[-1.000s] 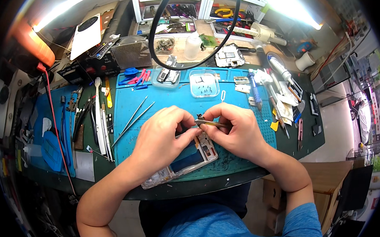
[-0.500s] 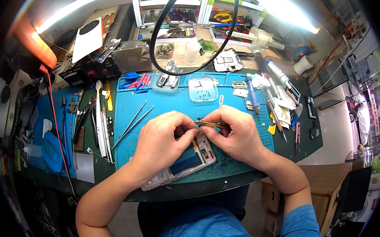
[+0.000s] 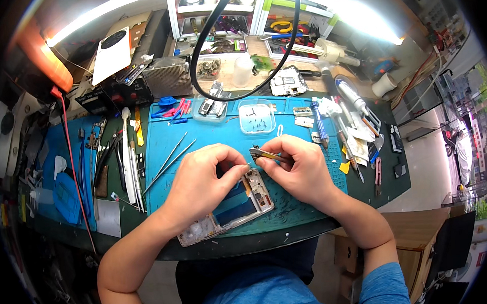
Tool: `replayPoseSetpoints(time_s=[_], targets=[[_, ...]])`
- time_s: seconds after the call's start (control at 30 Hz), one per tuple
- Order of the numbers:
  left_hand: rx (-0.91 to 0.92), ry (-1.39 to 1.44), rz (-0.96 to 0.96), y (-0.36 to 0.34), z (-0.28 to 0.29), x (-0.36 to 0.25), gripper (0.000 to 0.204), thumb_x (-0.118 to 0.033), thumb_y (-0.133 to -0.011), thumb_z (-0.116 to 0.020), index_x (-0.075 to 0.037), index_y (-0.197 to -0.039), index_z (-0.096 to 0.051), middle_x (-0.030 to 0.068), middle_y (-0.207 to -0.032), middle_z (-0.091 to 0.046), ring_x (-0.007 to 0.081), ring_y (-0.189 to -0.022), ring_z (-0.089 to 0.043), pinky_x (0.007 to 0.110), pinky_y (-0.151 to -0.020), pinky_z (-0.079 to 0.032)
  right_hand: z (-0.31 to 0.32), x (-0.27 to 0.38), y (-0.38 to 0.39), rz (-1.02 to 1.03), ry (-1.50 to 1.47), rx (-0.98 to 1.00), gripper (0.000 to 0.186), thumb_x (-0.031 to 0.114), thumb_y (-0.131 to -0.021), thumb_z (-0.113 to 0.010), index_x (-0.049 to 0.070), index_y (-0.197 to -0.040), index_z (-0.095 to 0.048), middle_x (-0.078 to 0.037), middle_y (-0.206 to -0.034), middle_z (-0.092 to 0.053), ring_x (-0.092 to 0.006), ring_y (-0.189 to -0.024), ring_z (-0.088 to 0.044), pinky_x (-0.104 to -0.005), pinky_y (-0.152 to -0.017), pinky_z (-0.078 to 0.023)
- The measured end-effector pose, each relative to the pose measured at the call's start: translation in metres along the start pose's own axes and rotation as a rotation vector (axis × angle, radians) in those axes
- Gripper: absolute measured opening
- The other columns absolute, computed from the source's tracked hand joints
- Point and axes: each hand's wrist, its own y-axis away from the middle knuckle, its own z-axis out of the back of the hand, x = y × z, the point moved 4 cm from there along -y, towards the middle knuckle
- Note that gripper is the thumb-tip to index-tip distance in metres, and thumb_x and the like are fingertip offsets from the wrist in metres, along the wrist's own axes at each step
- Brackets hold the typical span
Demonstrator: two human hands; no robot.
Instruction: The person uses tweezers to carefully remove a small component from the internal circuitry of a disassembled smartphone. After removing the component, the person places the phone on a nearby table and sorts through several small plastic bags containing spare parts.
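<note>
A phone frame (image 3: pixel 225 225) with a pale rim and a dark blue middle lies tilted on the blue work mat (image 3: pixel 168 142), close to the table's front edge. My left hand (image 3: pixel 205 179) is over its upper left part, thumb and forefinger pinched together. What those fingers hold, if anything, is too small to make out. Just to the right, my right hand (image 3: pixel 301 168) grips a pair of metal tweezers (image 3: pixel 272 155) above the frame's upper right corner. A tiny dark piece shows at the tweezers' tip, beside the right fingertips.
A clear box (image 3: pixel 257 117) with small screws stands beyond my hands. Two thin metal tools (image 3: pixel 171 164) lie left of them. Screwdrivers (image 3: pixel 321 123) and papers fill the right side. A black cable loop (image 3: pixel 193 61) hangs over the back.
My two hands have drawn slightly apart, leaving a small gap between the left fingertips and the tweezers' tip. The whole view has shifted a little.
</note>
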Motion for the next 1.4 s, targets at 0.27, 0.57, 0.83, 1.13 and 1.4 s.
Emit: replayPoseSetpoints(time_s=[0.27,0.57,0.83,1.13,1.4], targets=[[0.069,0.040,0.001,0.000,0.015,-0.006,0.018,-0.011,-0.089,-0.072,-0.002,-0.105,-0.070,0.0041,-0.094,-0.069,0.0079,-0.072,-0.059,0.025,-0.063,-0.048,0.037,-0.015,-0.017,-0.049,0.119,-0.308,0.013,0.008,-0.091,-0.068,0.001,-0.102,-0.069,-0.006,-0.082,-0.062,-0.0128,-0.063,-0.056,-0.0283,-0.060,-0.047],[-0.215,-0.119,-0.077,-0.002,0.041,-0.005,0.020,-0.007,-0.091,-0.066,0.000,-0.110,-0.067,0.0076,-0.097,-0.070,0.0141,-0.083,-0.064,0.028,-0.069,-0.050,0.009,-0.017,-0.051,0.182,0.403,-0.097,0.017,0.012,-0.090,-0.070,0.001,-0.102,-0.069,-0.011,-0.093,-0.068,-0.0243,-0.080,-0.068,-0.0338,-0.072,-0.054],[-0.301,-0.234,-0.152,-0.003,0.048,-0.006,0.019,-0.010,-0.092,-0.065,-0.002,-0.110,-0.067,0.0109,-0.094,-0.071,0.0219,-0.080,-0.068,0.034,-0.068,-0.052,0.003,-0.013,-0.049,0.120,0.379,-0.113,0.015,0.015,-0.092,-0.068,0.002,-0.100,-0.069,-0.009,-0.096,-0.066,-0.0268,-0.082,-0.068,-0.0357,-0.073,-0.053],[0.000,-0.459,-0.203,0.020,0.023,-0.029,0.029,-0.024,-0.092,-0.069,-0.003,-0.112,-0.066,0.0110,-0.090,-0.070,0.0287,-0.084,-0.067,0.038,-0.073,-0.053,0.042,-0.005,0.001,0.090,0.437,-0.167,0.022,0.010,-0.091,-0.066,0.009,-0.112,-0.067,-0.009,-0.097,-0.063,-0.0260,-0.083,-0.066,-0.0353,-0.071,-0.053],[0.219,-0.736,-0.264,0.045,-0.005,-0.048,0.081,-0.036,-0.070,-0.085,0.005,-0.132,-0.053,0.0163,-0.123,-0.055,0.0333,-0.110,-0.054,0.041,-0.094,-0.045,0.046,-0.022,0.044,0.160,0.616,-0.127,0.015,0.007,-0.084,-0.070,0.005,-0.099,-0.070,-0.006,-0.092,-0.061,-0.0257,-0.085,-0.063,-0.0372,-0.074,-0.051]])
